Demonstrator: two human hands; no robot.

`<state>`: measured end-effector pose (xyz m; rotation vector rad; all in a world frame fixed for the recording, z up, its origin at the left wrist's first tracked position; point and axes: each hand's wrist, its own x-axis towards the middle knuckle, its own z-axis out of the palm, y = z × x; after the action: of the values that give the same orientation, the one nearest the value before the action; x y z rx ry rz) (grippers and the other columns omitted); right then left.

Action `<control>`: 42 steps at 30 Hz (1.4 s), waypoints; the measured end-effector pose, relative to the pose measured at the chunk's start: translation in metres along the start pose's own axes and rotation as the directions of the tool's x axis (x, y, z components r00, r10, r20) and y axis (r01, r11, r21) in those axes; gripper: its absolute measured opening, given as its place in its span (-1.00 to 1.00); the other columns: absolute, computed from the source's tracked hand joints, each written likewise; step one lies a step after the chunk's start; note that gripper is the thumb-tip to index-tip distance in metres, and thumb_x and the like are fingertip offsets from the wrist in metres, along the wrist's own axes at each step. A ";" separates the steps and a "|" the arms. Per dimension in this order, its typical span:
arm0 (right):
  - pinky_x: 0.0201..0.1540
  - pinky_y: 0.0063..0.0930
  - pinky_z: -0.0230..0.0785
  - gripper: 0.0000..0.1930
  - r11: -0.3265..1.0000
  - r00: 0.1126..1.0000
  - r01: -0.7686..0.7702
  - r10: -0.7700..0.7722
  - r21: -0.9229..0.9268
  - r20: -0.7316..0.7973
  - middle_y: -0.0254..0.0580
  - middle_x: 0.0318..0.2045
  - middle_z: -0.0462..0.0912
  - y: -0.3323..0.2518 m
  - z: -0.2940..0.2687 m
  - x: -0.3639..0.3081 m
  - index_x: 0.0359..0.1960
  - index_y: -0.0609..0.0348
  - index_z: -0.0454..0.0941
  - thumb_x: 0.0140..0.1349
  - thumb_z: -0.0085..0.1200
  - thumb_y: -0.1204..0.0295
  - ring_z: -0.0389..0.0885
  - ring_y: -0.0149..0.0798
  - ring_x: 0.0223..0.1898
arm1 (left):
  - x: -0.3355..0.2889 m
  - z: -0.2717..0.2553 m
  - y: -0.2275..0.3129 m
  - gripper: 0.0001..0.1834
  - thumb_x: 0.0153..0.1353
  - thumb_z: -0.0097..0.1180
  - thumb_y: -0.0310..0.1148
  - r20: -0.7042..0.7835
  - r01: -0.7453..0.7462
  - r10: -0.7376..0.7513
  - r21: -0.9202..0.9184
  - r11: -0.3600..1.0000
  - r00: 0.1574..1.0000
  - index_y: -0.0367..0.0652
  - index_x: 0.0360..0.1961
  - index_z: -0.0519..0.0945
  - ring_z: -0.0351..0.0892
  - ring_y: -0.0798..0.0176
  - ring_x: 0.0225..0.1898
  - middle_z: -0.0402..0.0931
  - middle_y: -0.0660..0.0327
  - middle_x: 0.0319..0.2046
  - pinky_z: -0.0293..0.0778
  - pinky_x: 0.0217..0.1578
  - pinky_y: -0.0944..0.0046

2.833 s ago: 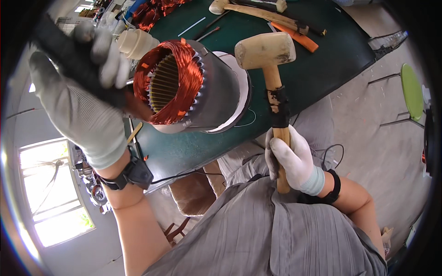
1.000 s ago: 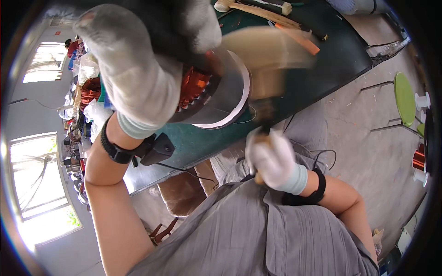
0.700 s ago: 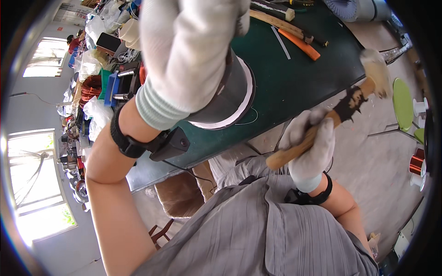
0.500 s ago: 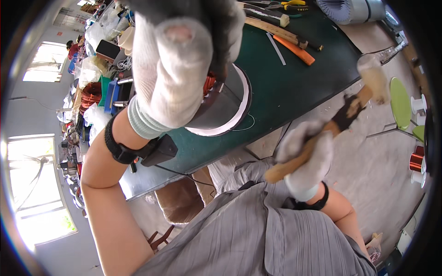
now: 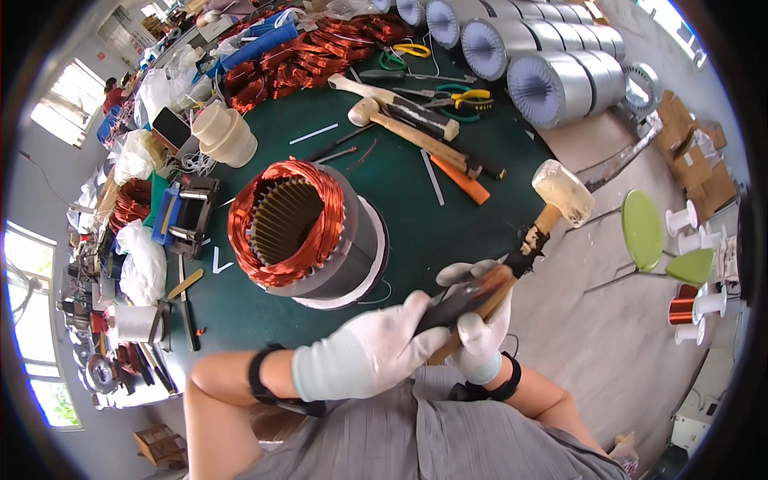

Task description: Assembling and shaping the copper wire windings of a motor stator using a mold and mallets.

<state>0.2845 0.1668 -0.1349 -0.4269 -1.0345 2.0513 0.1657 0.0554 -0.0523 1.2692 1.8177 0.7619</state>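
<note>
A motor stator [image 5: 362, 240] stands on the green table, a thick ring of red copper windings [image 5: 324, 232] round its slotted bore. To its right, both my gloved hands are together in front of my body. My left hand [image 5: 372, 344] is closed on a dark, flat, wedge-like tool [image 5: 445, 310], its far end worn brown. My right hand [image 5: 485, 332] grips the wooden handle of a mallet [image 5: 563, 192], whose pale head points up and right. The dark tool lies along the mallet's handle and partly hides it.
Further back on the table [image 5: 408, 248] lie another mallet [image 5: 416, 138], an orange-handled tool [image 5: 460, 180], pliers [image 5: 468, 98] and heaped copper coils [image 5: 320, 64]. Several steel stator cores [image 5: 552, 88] stand at the back right. Green chairs [image 5: 642, 228] are on the right.
My left hand has come down from close to the camera to beside my right hand, bringing the dark tool. The stator, covered before, now shows. My right hand still holds the mallet.
</note>
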 end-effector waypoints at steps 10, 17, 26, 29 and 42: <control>-0.08 -0.22 0.56 -0.50 0.180 0.884 0.428 0.122 -0.886 0.452 0.02 -0.21 0.67 -0.077 -0.023 0.222 0.07 0.26 0.51 0.11 0.31 0.33 0.69 0.00 -0.24 | -0.038 0.003 -0.060 -0.52 -0.13 0.33 -0.53 -0.392 -0.313 0.527 0.492 0.812 0.754 -0.24 -0.06 0.65 0.64 0.02 -0.24 0.64 0.11 -0.21 0.55 -0.19 0.06; 0.04 -0.16 0.53 -0.70 -0.035 0.516 0.840 0.359 -0.542 0.777 -0.04 -0.16 0.66 -0.040 0.057 0.230 0.01 0.15 0.61 0.28 0.17 0.33 0.67 0.04 -0.07 | -0.113 0.021 -0.131 -0.72 0.09 0.18 -0.61 -0.827 0.360 0.075 0.322 0.875 0.557 -0.23 -0.13 0.63 0.60 -0.05 -0.17 0.62 0.02 -0.20 0.49 -0.07 0.03; -0.21 -0.08 0.60 -0.81 -0.267 0.411 0.911 0.553 -0.313 0.725 0.01 -0.37 0.76 0.124 0.138 0.291 -0.28 0.14 0.70 0.27 0.02 0.40 0.78 0.03 -0.26 | -0.111 0.043 -0.181 -0.74 0.05 0.15 -0.61 -0.876 0.458 0.186 0.402 0.793 0.446 -0.17 -0.20 0.63 0.54 -0.04 -0.19 0.56 0.09 -0.25 0.45 -0.07 -0.01; -0.21 -0.03 0.60 -0.83 -0.303 0.362 0.928 0.601 -0.217 0.712 -0.03 -0.38 0.76 0.141 0.152 0.300 -0.29 0.14 0.72 0.24 0.08 0.40 0.79 0.02 -0.28 | -0.112 0.043 -0.180 -0.75 0.05 0.14 -0.60 -0.878 0.468 0.170 0.391 0.792 0.447 -0.17 -0.21 0.64 0.54 -0.03 -0.18 0.56 0.10 -0.25 0.46 -0.07 -0.01; -0.34 -0.53 0.48 -0.66 0.705 0.635 -0.478 0.689 -0.524 0.348 -0.11 -0.29 0.70 -0.011 -0.014 0.180 0.13 0.24 0.48 0.50 -0.01 0.26 0.65 -0.35 -0.38 | -0.112 0.051 -0.187 -0.78 0.08 0.12 -0.56 -0.871 0.517 0.231 0.450 0.728 0.434 -0.20 -0.22 0.65 0.53 -0.04 -0.16 0.56 0.11 -0.22 0.46 -0.06 0.00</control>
<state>0.1830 0.3167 -0.1262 -0.4628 -1.8615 2.6484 0.1419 -0.1086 -0.2024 1.1015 3.3448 0.7404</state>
